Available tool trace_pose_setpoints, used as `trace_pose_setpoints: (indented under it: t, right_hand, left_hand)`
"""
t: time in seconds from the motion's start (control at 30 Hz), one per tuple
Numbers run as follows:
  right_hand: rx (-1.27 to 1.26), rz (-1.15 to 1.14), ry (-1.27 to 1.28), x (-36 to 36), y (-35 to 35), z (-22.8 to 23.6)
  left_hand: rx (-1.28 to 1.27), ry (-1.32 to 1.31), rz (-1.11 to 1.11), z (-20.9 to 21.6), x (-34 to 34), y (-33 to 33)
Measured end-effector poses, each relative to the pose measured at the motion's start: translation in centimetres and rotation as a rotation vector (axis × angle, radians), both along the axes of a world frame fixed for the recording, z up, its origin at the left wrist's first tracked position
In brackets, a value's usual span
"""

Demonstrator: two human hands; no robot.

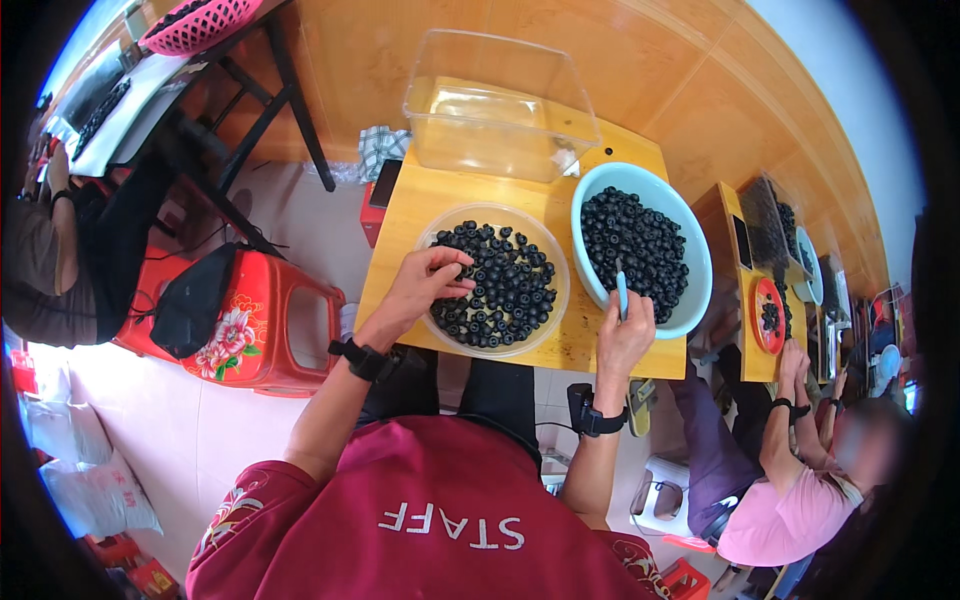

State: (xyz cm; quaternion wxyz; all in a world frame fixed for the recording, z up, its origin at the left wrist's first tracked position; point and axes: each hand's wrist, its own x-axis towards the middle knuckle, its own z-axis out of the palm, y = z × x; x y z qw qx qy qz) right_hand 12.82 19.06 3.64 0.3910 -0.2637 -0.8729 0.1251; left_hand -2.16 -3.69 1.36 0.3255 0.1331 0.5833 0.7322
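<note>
The right hand (628, 335) is closed on the blue handle of a slim tool (622, 292), thumb and fingers pinched around it near the lower end. The tool points up and away from that grip, its tip seen against the black pieces (645, 235) heaped in the blue bowl (704, 270); whether it touches them, I cannot tell. The bowl sits just beyond this hand.

The left hand (430, 283) is half curled, a gap showing between its fingers, above the left side of the clear tray (564, 305). Loose black beads (505, 290) spread from beneath its fingertips toward the right; I cannot tell whether it pinches one. Beyond both hands, a clear box (500, 140) stands on the yellow table (405, 225).
</note>
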Motion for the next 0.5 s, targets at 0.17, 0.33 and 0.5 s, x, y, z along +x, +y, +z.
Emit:
trace_pose_setpoints:
  t: [0.17, 0.33, 0.5]
  right_hand:
    - [0.017, -0.009, -0.055, 0.2, -0.2, 0.2]
    - [0.016, 0.006, -0.111, 0.1, -0.8, 0.8]
    - [-0.151, 0.290, 0.045, 1.1, -6.2, 3.7]
  left_hand:
    - [0.224, -0.243, -0.102, 1.5, 2.2, -2.1]
    - [0.456, -0.422, -0.182, 0.3, 3.8, -2.2]
    - [0.465, -0.435, -0.146, 1.4, 5.0, -2.3]
